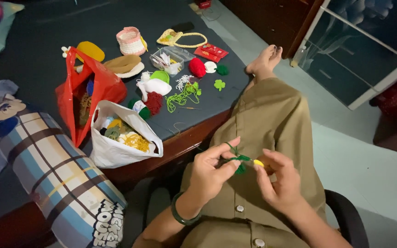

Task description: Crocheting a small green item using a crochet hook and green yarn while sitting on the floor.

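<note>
My left hand (210, 172) pinches a small dark green crochet piece (241, 168), with green yarn (232, 149) looped over its fingers. A dark green bangle (182, 216) sits on that wrist. My right hand (279, 179) holds a crochet hook with a yellow grip (258, 163), its tip at the green piece. Both hands hover above my lap, over a khaki buttoned garment (267, 119). The hook's tip is hidden by the yarn.
A dark bed surface (47, 41) on the left carries a red plastic bag (88, 92), a white bag of yarn (120, 142), crochet pieces, a clear box (168, 57), a red ball (197, 67) and loose green yarn (182, 95). A plaid bolster (56, 174) lies near. Black chair arm (345, 216) at right.
</note>
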